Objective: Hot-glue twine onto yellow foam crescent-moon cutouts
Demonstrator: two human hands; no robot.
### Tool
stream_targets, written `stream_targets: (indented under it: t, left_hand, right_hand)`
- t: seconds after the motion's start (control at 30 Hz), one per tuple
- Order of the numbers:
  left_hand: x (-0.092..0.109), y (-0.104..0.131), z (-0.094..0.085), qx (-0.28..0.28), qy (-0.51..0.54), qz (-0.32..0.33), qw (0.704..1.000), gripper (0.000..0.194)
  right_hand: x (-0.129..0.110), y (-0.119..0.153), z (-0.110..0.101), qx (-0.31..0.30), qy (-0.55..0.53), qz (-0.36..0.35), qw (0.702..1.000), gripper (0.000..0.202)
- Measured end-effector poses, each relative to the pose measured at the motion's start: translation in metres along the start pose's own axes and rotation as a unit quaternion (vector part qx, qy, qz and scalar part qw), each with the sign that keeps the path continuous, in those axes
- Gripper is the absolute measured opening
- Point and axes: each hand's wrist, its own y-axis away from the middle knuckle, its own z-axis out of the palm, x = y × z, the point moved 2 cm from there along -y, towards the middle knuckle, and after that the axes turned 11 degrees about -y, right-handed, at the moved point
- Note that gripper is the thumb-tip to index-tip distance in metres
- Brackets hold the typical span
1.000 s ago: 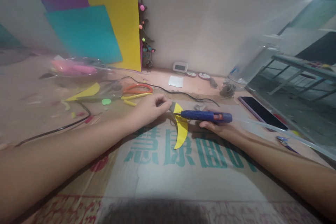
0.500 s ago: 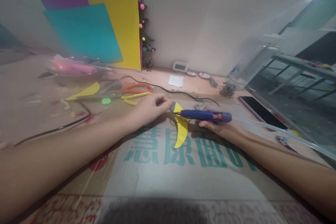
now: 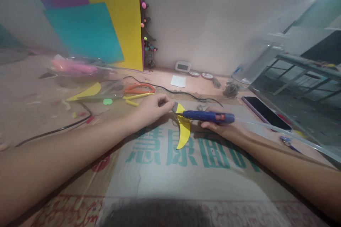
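My left hand pinches the grey upper end of a yellow crescent-shaped cutout, which hangs down over the printed cardboard. My right hand is closed around a blue glue gun with a clear glue stick running out of its back. The gun's nozzle points left and meets the cutout near its grey end, close to my left fingertips; whether it touches is too fine to tell. Most of my right fingers are hidden under the gun.
Scissors with orange and yellow handles lie behind my left hand, by a black cord. A yellow foam piece sits further left. At the right are a phone, a ball of grey string and a clear container. Coloured sheets lean on the wall.
Both hands, the cutout and the glue gun hold almost the same places. The whole view has shifted very slightly.
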Motion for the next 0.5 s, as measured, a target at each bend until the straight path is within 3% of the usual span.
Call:
stream_targets:
  t: [0.3, 0.5]
  left_hand:
    - [-0.001, -0.001, -0.001, 0.01, -0.031, 0.013, 0.999, 0.03]
    - [-0.002, -0.001, 0.0, 0.009, -0.027, 0.024, 0.999, 0.029]
  right_hand:
    - [0.003, -0.001, 0.001, 0.01, 0.096, -0.028, 0.995, 0.044]
    - [0.008, -0.003, 0.001, 0.006, 0.082, -0.026, 0.996, 0.042]
